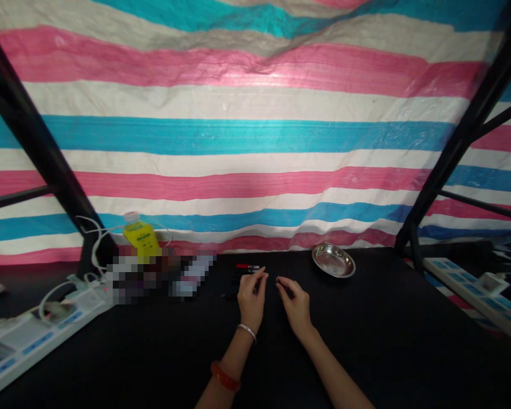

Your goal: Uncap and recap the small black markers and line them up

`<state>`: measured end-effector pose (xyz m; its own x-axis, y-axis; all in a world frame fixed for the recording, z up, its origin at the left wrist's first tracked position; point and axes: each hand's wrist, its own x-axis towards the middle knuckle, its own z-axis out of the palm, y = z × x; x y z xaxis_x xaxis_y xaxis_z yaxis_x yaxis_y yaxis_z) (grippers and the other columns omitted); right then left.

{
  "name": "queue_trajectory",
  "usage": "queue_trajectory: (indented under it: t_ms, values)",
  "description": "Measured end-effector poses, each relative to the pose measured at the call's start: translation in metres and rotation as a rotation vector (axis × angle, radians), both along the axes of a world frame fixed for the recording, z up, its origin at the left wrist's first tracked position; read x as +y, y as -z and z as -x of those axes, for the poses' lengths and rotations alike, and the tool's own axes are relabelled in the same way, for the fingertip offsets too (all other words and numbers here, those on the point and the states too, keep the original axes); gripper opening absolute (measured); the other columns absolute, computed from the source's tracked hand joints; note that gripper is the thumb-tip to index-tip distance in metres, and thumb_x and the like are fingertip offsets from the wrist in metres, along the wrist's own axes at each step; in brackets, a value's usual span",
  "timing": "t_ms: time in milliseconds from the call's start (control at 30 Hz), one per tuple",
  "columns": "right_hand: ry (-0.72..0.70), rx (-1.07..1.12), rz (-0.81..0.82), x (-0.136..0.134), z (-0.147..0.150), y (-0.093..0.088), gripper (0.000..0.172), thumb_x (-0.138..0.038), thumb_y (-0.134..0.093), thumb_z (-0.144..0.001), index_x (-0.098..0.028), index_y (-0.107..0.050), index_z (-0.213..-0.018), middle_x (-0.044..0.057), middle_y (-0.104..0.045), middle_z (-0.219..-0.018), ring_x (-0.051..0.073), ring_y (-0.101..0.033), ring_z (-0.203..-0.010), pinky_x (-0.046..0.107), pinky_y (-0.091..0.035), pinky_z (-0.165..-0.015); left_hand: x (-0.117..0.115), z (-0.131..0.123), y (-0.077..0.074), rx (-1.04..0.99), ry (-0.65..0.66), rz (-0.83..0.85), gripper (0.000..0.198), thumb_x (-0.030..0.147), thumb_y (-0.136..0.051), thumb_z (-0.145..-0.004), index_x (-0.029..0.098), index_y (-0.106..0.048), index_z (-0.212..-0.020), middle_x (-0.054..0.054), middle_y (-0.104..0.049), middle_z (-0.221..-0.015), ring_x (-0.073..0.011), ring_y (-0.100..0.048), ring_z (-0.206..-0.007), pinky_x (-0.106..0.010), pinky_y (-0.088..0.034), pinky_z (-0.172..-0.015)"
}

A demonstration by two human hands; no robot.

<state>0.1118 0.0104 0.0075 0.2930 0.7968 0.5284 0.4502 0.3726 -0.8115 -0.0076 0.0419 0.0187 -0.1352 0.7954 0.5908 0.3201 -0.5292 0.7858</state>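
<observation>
In the head view, blocky blur hides a cluster of items (pixel 138 278) at the left of the black table (pixel 366 346) and a pale flat item (pixel 195 274) just to their right, so neither can be identified. The power strip (pixel 46 335) on the left runs out of the picture, and the one on the right, a second white strip (pixel 464 284), is cut off too. Dark pen-like shapes (pixel 230 296) beside the left hand (pixel 251 295) almost melt into the black surface and are partly covered by that hand, so their number cannot be told; a red-and-black marker (pixel 244 266) lies beyond it, near the fingertips, and reads more clearly. The left hand is half curled, thumb and forefinger drawn together; the right hand (pixel 297 307) faces it across a narrow gap, its thumb and forefinger also bent close to a pinch. Whether either grasps something small cannot be made out. A silver bangle (pixel 247 332) and a red bangle (pixel 225 376) circle the left forearm. Beyond the right hand, well apart, a shallow metal dish (pixel 333 260) shows its shiny inside. A yellow bottle (pixel 141 236) with a pale cap leans slightly, its base lost in the blur.
</observation>
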Motion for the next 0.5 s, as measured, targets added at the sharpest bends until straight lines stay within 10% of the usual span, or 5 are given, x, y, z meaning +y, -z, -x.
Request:
queue_trajectory:
  t_ms: [500]
  values:
    - [-0.076, 0.042, -0.005, 0.0012, 0.0059, 0.0005, 0.020, -0.030, -0.056, -0.080, -0.023, -0.070, -0.092, 0.006, -0.071, -0.091, 0.020, -0.066, -0.081, 0.032, -0.053, -0.074, 0.0027, -0.0026, -0.0011, -0.376, 0.197, 0.213, 0.041, 0.040, -0.063, -0.073, 0.016, -0.057, -0.105, -0.003, -0.066, -0.080, -0.0135, -0.064, -0.066, -0.029, -0.056, -0.066]
